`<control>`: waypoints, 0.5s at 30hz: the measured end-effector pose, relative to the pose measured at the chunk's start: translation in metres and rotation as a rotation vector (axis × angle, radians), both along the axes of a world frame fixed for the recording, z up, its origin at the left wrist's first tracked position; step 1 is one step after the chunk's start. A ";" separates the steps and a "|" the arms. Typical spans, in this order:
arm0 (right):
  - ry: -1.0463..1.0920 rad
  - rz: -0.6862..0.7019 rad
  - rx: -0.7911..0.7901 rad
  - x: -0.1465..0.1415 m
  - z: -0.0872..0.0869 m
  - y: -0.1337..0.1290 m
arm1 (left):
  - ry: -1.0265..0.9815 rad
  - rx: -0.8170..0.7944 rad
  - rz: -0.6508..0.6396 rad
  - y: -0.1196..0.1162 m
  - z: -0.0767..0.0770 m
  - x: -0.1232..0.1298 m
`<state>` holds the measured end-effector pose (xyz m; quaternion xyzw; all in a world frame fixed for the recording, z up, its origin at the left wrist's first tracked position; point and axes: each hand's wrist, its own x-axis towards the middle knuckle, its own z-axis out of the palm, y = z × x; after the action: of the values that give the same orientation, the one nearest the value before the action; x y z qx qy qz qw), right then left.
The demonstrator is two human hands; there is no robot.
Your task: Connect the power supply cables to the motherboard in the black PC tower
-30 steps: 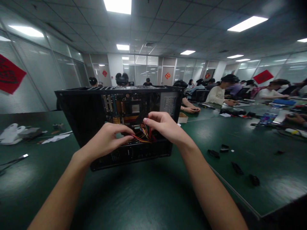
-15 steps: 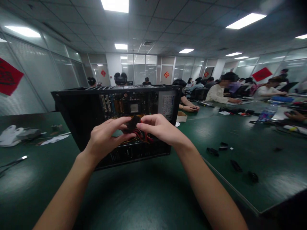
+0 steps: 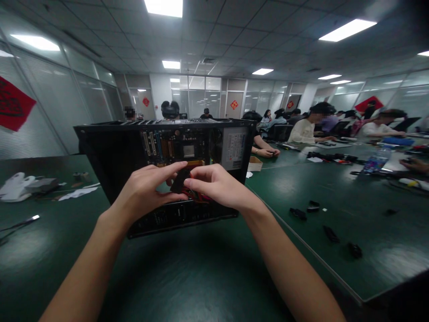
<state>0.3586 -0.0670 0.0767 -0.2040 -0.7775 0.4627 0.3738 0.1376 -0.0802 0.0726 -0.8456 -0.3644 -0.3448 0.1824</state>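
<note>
An open black computer case (image 3: 164,121) stands on the table in front of me, its motherboard (image 3: 169,150) and silver power supply (image 3: 233,145) showing. In front of the board, my left hand (image 3: 142,185) grips a small dark flat part (image 3: 178,180) between thumb and fingers. The part's exact kind does not show. At its right end my right hand (image 3: 214,183) is closed in a pinch, with a bit of red at the fingertips. Red and orange cables (image 3: 197,195) run just below those fingers. Both hands partly hide the lower inside of the case.
Several small black pieces (image 3: 331,233) lie on the green table at right. A small open box (image 3: 255,163) stands behind the case. White plastic bags (image 3: 16,187), paper (image 3: 78,192) and a metal-tipped tool (image 3: 33,218) are at left. Other people sit along the tables, near a bottle (image 3: 377,160).
The dark part has moved slightly left and down and is tilted differently in my fingers. Both hands have shifted a little with it. The case stays in place.
</note>
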 end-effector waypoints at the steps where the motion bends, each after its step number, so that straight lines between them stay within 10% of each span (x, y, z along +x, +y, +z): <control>1: -0.005 -0.003 0.003 0.000 0.000 0.000 | 0.013 -0.006 0.001 0.000 0.001 -0.001; 15: -0.092 -0.006 0.086 -0.005 -0.010 0.006 | 0.173 0.106 -0.050 0.003 0.002 -0.003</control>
<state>0.3538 -0.0607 0.0664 -0.2111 -0.8124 0.4179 0.3476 0.1348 -0.0774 0.0742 -0.8702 -0.3072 -0.2939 0.2489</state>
